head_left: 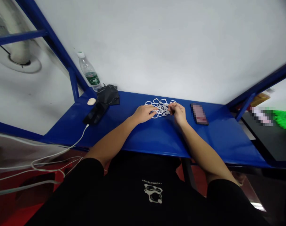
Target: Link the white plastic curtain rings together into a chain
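Observation:
A loose pile of thin white plastic rings (162, 110), some with small tabs, lies on the blue tabletop (152, 138) before me. My left hand (144, 113) reaches in from the pile's left side, thumb and fingers closed on a white ring at its edge. On the opposite side, my right hand (178, 113) is curled, fingertips pinched on another white ring. Both hands stay low over the table, with the pile between them. Fingers partly hide the pinched rings. Several rings lie spread along the far edge of the pile.
A phone (199, 114) lies right of my right hand. At the left are a black power bank-like block (96, 113) with a white cable (83, 135), crumpled black plastic (108, 94), a whitish round object (91, 101) and a water bottle (90, 72). Blue frame bars flank the table.

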The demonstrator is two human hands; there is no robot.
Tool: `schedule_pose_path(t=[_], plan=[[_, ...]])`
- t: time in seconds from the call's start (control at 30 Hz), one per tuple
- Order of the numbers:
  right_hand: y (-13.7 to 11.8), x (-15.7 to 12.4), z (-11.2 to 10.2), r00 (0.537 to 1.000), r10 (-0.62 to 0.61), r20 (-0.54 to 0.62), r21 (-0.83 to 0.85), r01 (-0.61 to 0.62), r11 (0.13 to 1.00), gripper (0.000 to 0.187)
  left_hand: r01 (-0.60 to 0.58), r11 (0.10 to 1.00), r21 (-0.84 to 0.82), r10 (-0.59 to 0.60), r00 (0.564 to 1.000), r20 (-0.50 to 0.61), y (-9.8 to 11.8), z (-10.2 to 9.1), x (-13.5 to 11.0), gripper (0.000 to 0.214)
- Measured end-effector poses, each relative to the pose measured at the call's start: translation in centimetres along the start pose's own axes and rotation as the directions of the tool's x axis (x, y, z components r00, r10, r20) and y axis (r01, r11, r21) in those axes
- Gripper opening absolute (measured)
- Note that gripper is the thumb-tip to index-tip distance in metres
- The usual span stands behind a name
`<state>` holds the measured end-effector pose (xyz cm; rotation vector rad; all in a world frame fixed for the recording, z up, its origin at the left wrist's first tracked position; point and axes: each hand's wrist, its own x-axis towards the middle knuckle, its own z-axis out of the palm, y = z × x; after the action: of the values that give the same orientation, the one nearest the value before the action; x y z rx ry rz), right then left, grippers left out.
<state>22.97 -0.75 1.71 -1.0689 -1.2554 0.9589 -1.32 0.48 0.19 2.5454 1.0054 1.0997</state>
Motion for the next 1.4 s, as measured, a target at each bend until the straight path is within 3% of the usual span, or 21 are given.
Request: schedule_pose_path(t=[0.33, 0.6, 0.77, 0.97, 1.13, 1.23, 1.3, 1.4], plan=[[-0.5, -0.5, -1.0, 0.978, -0.162, 0.128, -0.295, 0.194, 0.936, 0.021, 0.012, 1.0, -0.026, -0.013, 0.998, -0.06, -0.3, 0.1, 0.1, 0.022], [-0.5, -1.5, -0.4, 0.869, -0.344, 0.356, -0.503, 0.488, 0.713, 0.027, 0.066, 0.997, -0.034, -0.069, 0.991, -0.111, -0.2, 0.0, 0.2, 0.021], [0.0, -1.4, 0.1, 0.83, -0.372, 0.416, -0.539, 0.555, 0.634, 0.036, 0.11, 0.993, -0.039, -0.115, 0.978, -0.173, -0.1, 0.0, 0.3, 0.019], [-0.4, -1.9, 0.1, 0.858, -0.31, 0.41, -0.518, 0.498, 0.696, 0.03, 0.145, 0.976, -0.161, -0.18, 0.955, -0.236, -0.2, 0.6, 0.3, 0.022], [-0.2, -2.5, 0.7, 0.879, -0.158, 0.45, -0.521, 0.402, 0.753, 0.03, 0.157, 0.955, -0.253, -0.191, 0.975, -0.115, 0.3, 0.9, 0.2, 0.024], [0.0, -2.5, 0.9, 0.891, -0.133, 0.434, -0.494, 0.359, 0.792, 0.025, 0.149, 0.956, -0.251, -0.174, 0.981, -0.082, 0.4, 0.9, 0.2, 0.022], [0.0, -2.4, 1.0, 0.916, -0.134, 0.378, -0.462, 0.313, 0.83, 0.026, 0.118, 0.959, -0.257, -0.148, 0.984, -0.1, 0.5, 1.0, 0.1, 0.02], [-0.2, -1.9, 0.7, 0.951, -0.085, 0.296, -0.329, 0.185, 0.926, 0.036, 0.028, 0.968, -0.248, -0.083, 0.973, -0.216, 0.5, 0.9, 0.1, 0.018]])
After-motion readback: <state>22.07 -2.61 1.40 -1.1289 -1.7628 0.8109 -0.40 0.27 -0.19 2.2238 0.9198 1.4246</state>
